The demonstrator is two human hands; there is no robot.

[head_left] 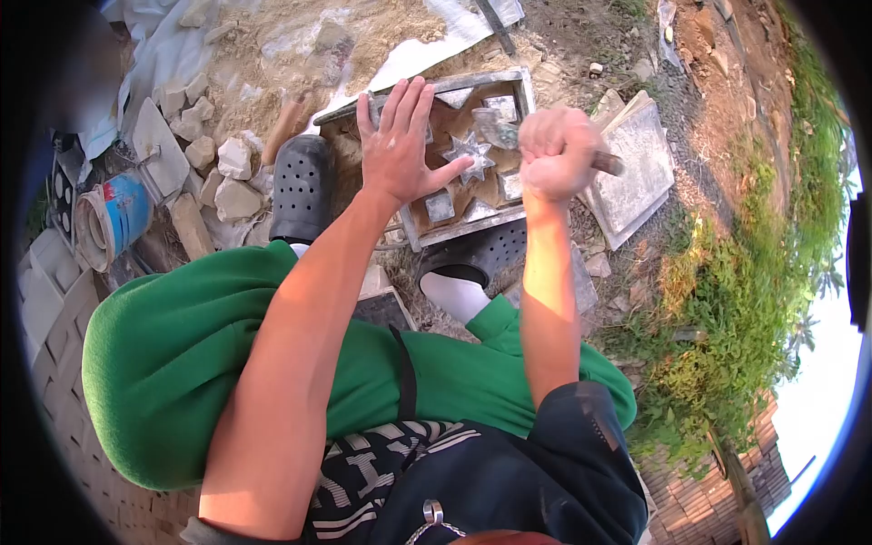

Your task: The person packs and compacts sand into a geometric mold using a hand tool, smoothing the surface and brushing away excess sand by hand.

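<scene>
My left hand (394,150) is spread flat, palm down, over the left part of a square frame (470,231) on the ground. Brown sandy material fills the frame, with a pale star-shaped piece (467,157) in the middle and several smaller pale pieces around it, among them a square one (440,206). The left thumb reaches toward the star; whether it touches is unclear. My right hand (556,153), slightly blurred, is closed around the handle of a small trowel (496,129). Its metal blade points left above the frame's upper right part.
My dark clogs (302,186) stand beside the frame. Flat slabs (634,173) are stacked at right. Broken stone blocks (236,200), a blue and white bucket (127,211) and a sand heap (291,45) on white sheeting lie at left and top. Plants (727,318) grow at right.
</scene>
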